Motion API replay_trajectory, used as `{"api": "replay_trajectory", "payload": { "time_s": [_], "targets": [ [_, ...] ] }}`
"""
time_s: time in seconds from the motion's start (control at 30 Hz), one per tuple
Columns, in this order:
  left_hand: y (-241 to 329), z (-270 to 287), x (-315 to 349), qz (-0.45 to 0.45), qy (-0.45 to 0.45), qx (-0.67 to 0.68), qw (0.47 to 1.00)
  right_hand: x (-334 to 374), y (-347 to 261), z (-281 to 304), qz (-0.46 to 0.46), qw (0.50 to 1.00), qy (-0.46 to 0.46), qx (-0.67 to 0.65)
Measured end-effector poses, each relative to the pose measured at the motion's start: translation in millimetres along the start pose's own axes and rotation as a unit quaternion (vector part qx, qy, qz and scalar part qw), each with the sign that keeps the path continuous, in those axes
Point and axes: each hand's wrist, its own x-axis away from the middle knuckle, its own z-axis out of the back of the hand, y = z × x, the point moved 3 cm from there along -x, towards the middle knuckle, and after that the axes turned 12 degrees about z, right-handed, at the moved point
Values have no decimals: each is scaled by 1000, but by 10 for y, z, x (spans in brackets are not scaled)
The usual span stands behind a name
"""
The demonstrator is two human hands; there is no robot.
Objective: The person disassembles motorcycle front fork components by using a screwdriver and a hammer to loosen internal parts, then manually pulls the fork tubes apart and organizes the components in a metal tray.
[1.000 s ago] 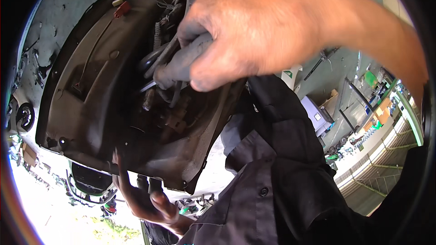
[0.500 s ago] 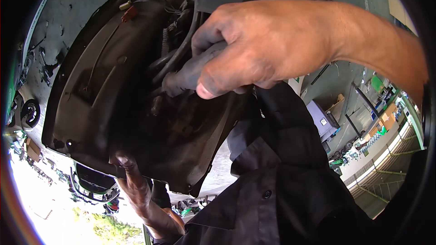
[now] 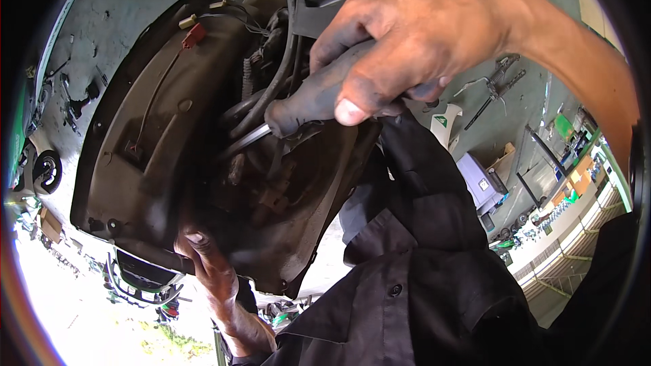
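My right hand (image 3: 413, 47) comes in from the right, its fingers wrapped round the dark grip of a screwdriver (image 3: 302, 98). The metal shaft points down and left into the shadowed hollow of a dark plastic vehicle cover (image 3: 152, 122); its tip is lost in the dark. Down at the cover's lower edge, my left hand (image 3: 207, 254) grips the rim, thumb on the inner side and fingers mostly hidden. Inside the cover run a black hose (image 3: 277, 81) and wires. A red connector (image 3: 194, 35) hangs on a thin wire beside a cream connector (image 3: 188, 22).
A grey-violet box (image 3: 478, 183) stands on the floor at right, near metal bars and shelving with small parts. Motorcycle parts (image 3: 494, 88) lie beyond my right wrist. A small wheel (image 3: 47, 170) shows at far left, with loose pieces on the floor above it.
My right hand has drawn up and to the right with the screwdriver, so its metal shaft now shows. The cover and my left hand have shifted slightly to the right.
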Motion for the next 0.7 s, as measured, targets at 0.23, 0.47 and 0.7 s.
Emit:
{"api": "replay_trajectory", "payload": {
  "time_s": [0.23, 0.47, 0.7],
  "targets": [
    [-57, 10, -30, -7, 71, 87, 994, 127, 320, -7, 18, 999, 5, -28],
    [-96, 79, 62, 10, 87, 59, 994, 301, -32, 77, 95, 991, 37, 90],
    [240, 67, 117, 61, 32, 41, 997, -17, -167, -191, 183, 961, 30, 206]
  ]
}}
